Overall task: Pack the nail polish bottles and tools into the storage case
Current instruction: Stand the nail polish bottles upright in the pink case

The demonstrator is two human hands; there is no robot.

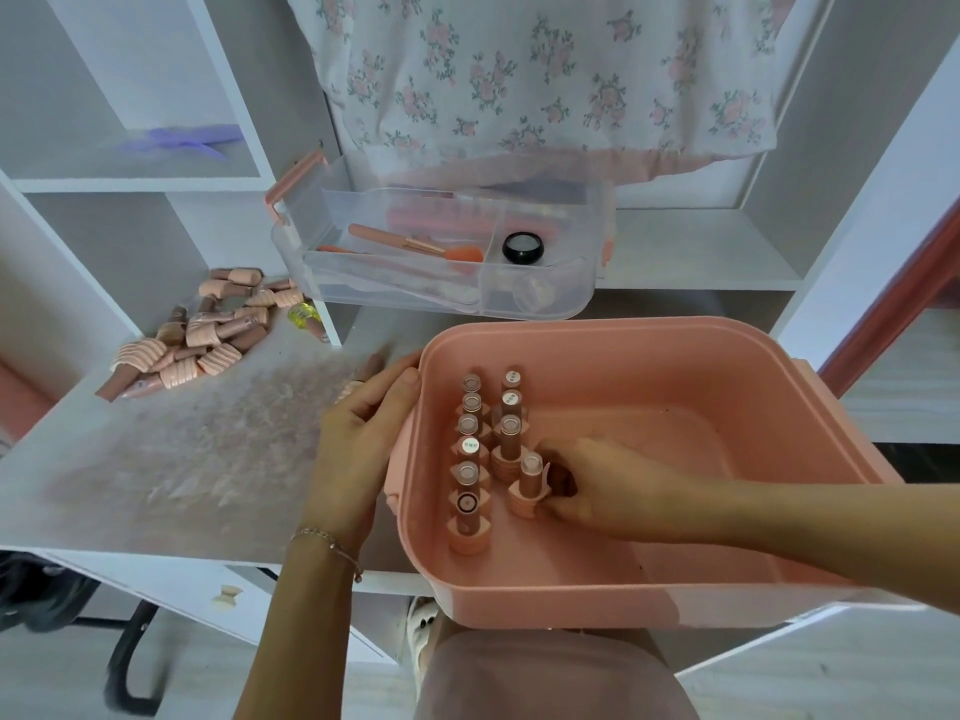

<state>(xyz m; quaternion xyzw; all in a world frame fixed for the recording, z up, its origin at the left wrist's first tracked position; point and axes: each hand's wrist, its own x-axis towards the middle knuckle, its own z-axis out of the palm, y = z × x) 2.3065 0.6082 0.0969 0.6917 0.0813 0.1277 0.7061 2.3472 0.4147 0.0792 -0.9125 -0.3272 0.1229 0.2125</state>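
Note:
A pink storage case (727, 366) stands open at the desk's front edge. Several pink nail polish bottles (470, 449) stand upright in two rows along its left inner side. My right hand (597, 485) reaches into the case and pinches a bottle (530, 485) at the near end of the second row. My left hand (363, 439) grips the case's left rim, thumb over the edge, and seems to hold a bottle (371, 366) under its fingers. A heap of loose bottles (202, 335) lies on the desk at the left. A clear tray (545, 298) behind holds brushes (415, 246) and a black jar (522, 246).
White shelf cubbies rise behind the desk, one with a purple ribbon (182, 140). A floral cloth (545, 70) hangs over the tray. A yellow item (304, 314) lies by the bottle heap. A chair base (130, 662) stands below the desk at the left.

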